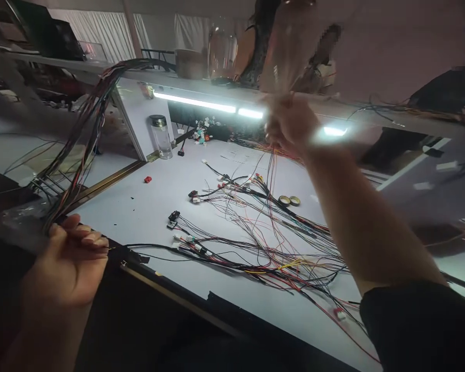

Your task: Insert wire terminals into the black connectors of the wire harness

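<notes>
1. Head view, hands: the two are well apart. The left hand [75,266], at the near left edge of the surface [120,206], has its fingers pinched on the end of a thin black cable [147,245]. The right hand [292,124] is raised before the lit shelf, fingers curled on thin orange-red wires [272,170] hanging beneath it; blur hides the exact grip.
2. Head view, place and direction: the black cable runs from the left fingers into the nearest wire harness [232,265], lying along the surface's front. That harness's long axis slants from left to lower right, its white connectors toward the left. The orange-red wires hang nearly upright, down among the loose strands.
3. Head view, handling: the harness should be light and limp, somewhat stiffer where sheathed, and prone to tangle. The sheathed stretch or a connector housing looks the safest hold; bare strands could snag or kink.
</notes>
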Demonstrator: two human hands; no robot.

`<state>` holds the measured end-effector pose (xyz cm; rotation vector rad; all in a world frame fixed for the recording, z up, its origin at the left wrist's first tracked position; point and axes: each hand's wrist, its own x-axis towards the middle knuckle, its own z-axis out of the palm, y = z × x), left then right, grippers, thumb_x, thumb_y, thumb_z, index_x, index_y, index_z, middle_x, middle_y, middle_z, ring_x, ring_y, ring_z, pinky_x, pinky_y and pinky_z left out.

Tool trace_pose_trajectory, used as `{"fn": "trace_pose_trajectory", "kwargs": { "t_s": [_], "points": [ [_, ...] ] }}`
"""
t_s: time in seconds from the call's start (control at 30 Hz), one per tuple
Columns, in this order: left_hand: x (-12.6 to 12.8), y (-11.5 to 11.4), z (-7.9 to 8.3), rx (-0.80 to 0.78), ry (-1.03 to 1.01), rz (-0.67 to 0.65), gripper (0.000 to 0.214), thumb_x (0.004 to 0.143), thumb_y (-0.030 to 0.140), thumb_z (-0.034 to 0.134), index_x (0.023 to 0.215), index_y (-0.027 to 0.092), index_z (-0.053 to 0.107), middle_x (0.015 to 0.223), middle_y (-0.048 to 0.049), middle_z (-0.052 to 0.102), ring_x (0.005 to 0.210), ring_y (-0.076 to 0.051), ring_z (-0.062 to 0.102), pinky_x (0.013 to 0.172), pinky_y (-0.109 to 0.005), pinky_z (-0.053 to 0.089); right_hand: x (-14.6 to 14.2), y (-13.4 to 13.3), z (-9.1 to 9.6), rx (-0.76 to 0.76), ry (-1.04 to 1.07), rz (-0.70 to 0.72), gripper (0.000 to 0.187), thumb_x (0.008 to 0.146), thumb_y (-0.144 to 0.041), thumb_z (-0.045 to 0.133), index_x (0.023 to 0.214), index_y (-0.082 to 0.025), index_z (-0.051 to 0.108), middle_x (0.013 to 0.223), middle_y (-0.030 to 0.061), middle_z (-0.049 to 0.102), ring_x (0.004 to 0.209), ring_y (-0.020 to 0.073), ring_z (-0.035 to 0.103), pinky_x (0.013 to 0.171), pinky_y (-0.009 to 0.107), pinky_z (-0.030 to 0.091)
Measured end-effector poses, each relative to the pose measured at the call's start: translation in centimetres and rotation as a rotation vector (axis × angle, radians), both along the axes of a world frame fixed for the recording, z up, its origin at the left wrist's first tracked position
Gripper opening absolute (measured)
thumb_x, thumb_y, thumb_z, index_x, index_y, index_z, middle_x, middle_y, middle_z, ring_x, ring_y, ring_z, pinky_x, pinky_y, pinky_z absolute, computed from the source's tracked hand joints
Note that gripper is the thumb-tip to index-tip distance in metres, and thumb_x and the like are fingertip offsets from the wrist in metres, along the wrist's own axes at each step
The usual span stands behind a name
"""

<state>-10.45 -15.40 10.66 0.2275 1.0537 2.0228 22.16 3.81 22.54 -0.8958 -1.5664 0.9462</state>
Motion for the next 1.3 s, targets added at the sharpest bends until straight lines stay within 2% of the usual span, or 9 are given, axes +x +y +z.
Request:
{"fn": "trace_pose_trajectory", "kwargs": {
  "t_s": [0.1,0.23,0.33,0.43,0.63,0.83,1.0,1.17,1.3],
  "points": [
    [1.8,-0.7,-1.7,-0.054,0.053,-0.047,0.019,0.091,0.021,0.052,0.081,0.015,0.066,0.055,0.0013,0.051,0.049,-0.007,0.043,0.044,-0.014,0.04,-2.5,-1.6,-3.1,-0.157,-0.197,0.158,0.02,0.09,-0.028,0.062,0.085,-0.011,0.072,0.05,-0.0088,0.043,0.04,-0.0011,0.027,0.043,0.021,0.015],
    [7.0,-2.0,-4.3,-0.14,0.158,-0.224,0.026,0.075,0.036,0.074,0.093,0.018,0.067,0.056,0.0021,0.058,0.051,-0.011,0.049,0.048,-0.021,0.043,-7.4,-5.3,-10.3,-0.367,-0.322,0.35,0.024,0.089,-0.029,0.061,0.077,-0.015,0.077,0.048,-0.0042,0.047,0.046,0.0059,0.032,0.047,0.023,0.025],
    [10.0,-2.3,-5.5,-0.145,0.151,-0.322,0.034,0.072,0.044,0.076,0.092,0.018,0.066,0.058,0.0016,0.061,0.049,-0.011,0.05,0.05,-0.023,0.043,-10.2,-8.2,-14.8,-0.422,-0.138,0.293,0.033,0.086,-0.03,0.06,0.058,-0.016,0.07,0.079,0.0051,0.07,0.06,0.0102,0.048,0.055,0.026,0.034],
    [11.8,-2.1,-6.4,-0.145,0.146,-0.394,0.035,0.074,0.047,0.074,0.092,0.018,0.066,0.059,0.0007,0.062,0.048,-0.011,0.05,0.051,-0.024,0.043,-11.7,-10.2,-17.0,-0.526,0.143,0.23,0.024,0.083,-0.04,0.062,0.079,-0.02,0.074,0.087,0.0042,0.074,0.049,0.0086,0.037,0.048,0.025,0.027],
    [13.9,-2.7,-8.4,-0.187,0.187,-0.524,0.033,0.08,0.049,0.067,0.095,0.02,0.067,0.061,0.0002,0.063,0.05,-0.012,0.051,0.055,-0.025,0.044,-12.2,-11.6,-17.1,-0.648,0.424,0.172,0.034,0.075,-0.052,0.069,0.089,-0.02,0.07,0.078,0.0015,0.073,0.039,0.005,0.019,0.041,0.026,0.015],
    [13.3,-3.2,-9.6,-0.255,0.36,-0.602,0.034,0.081,0.051,0.066,0.091,0.019,0.072,0.074,-0.0058,0.068,0.063,-0.017,0.057,0.064,-0.03,0.048,-10.6,-12.1,-16.8,-0.716,0.463,0.388,0.036,0.078,-0.054,0.067,0.091,-0.02,0.072,0.055,-0.0073,0.046,0.044,0.0053,0.021,0.045,0.024,0.016],
    [9.9,0.1,-8.3,-0.162,0.477,-0.325,0.026,0.078,0.045,0.071,0.089,0.022,0.076,0.08,-0.0031,0.066,0.077,-0.016,0.055,0.072,-0.025,0.046,-9.4,-12.4,-16.8,-0.716,0.346,0.572,0.036,0.081,-0.054,0.064,0.086,-0.019,0.073,0.051,-0.0082,0.032,0.047,0.0071,0.021,0.048,0.026,0.013],
    [8.3,2.7,-6.3,-0.137,0.316,-0.419,0.026,0.068,0.042,0.08,0.08,0.02,0.077,0.084,-0.0034,0.069,0.079,-0.015,0.056,0.073,-0.024,0.047,-9.0,-12.9,-16.9,-0.734,0.173,0.659,0.037,0.082,-0.054,0.063,0.083,-0.019,0.073,0.051,-0.0066,0.037,0.048,0.008,0.025,0.049,0.026,0.015],
    [8.3,2.9,-6.3,-0.174,0.254,-0.444,0.025,0.059,0.038,0.086,0.072,0.02,0.076,0.076,-0.0018,0.069,0.073,-0.013,0.057,0.07,-0.024,0.048,-9.0,-13.2,-17.3,-0.759,0.106,0.617,0.038,0.081,-0.053,0.065,0.067,-0.018,0.066,0.052,-0.0053,0.04,0.048,0.0078,0.027,0.049,0.026,0.018]
  ]
}}
